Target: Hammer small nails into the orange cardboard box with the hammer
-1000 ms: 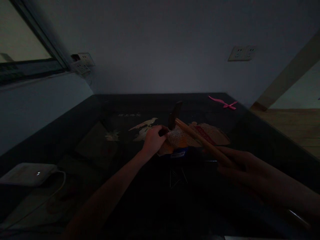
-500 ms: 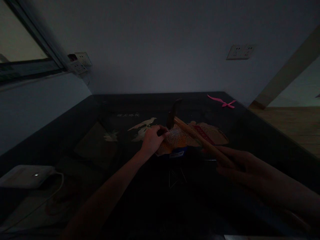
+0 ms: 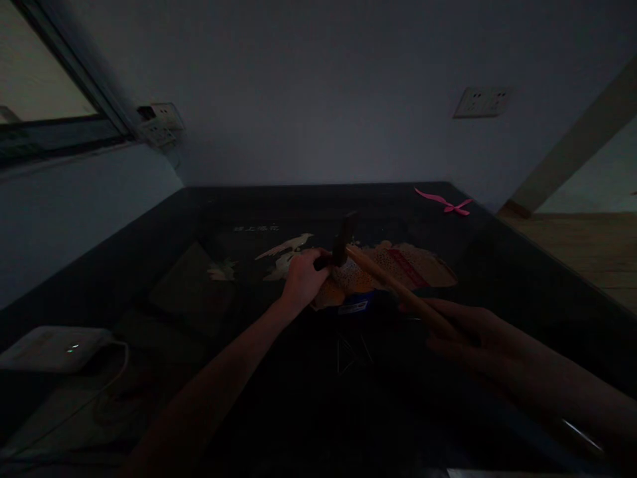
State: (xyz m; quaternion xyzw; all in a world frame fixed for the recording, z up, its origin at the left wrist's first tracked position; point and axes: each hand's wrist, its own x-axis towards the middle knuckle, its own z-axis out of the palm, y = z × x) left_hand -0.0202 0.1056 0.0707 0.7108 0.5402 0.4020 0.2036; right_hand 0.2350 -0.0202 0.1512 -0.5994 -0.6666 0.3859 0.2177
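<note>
My right hand [image 3: 460, 332] is wrapped round the wooden handle of a hammer [image 3: 393, 282]. The dark hammer head is low over a speckled, orange-and-brown piece [image 3: 361, 282], right by my left fingertips. My left hand [image 3: 303, 277] rests on the left end of that piece, thumb and finger pinched; what is between them is too dark to make out. Beneath the piece's front edge a blue object with a pale label [image 3: 354, 305] shows. A red band crosses the piece's right part. Several thin metal pins, perhaps nails [image 3: 348, 355], lie in front.
The dark glossy table [image 3: 318, 199] bears a printed bird picture [image 3: 286, 247]. A pink ribbon [image 3: 450, 207] lies at the back right. On the left is a white device [image 3: 54, 348] with a cable. Wall sockets [image 3: 482, 102] are behind, and the room is dim.
The hammer head has come down from a raised position to beside my left fingertips. My right hand has shifted slightly with the handle; my left hand stays in place.
</note>
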